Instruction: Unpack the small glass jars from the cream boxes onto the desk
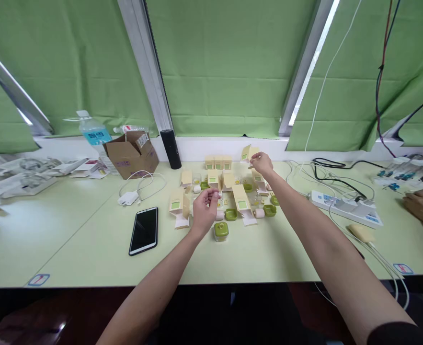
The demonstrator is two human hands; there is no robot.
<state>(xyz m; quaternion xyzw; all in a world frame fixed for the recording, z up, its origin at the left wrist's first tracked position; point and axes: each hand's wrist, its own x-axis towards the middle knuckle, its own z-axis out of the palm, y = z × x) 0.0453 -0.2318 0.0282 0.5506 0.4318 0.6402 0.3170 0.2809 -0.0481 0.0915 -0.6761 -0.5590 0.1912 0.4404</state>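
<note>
My right hand (262,164) reaches to the back of the table, its fingers pinched at the side of a small cream cardboard box (246,153) with its flap up. My left hand (206,207) hovers over the middle of the group with thumb and fingers together; whatever is between them is too small to make out. Around both hands stand open cream boxes (242,199) with green labels, green square lids (231,214) and pale pink rolls (259,213). Closest to me is a clear square jar with a green lid (221,231). Three closed boxes (218,163) line the back.
To the left lie a phone (143,231), a white charger (128,198), an open brown carton (132,155) and a black cylinder (170,149). On the right are a power strip (346,208), tangled cables and another person's hand (421,206).
</note>
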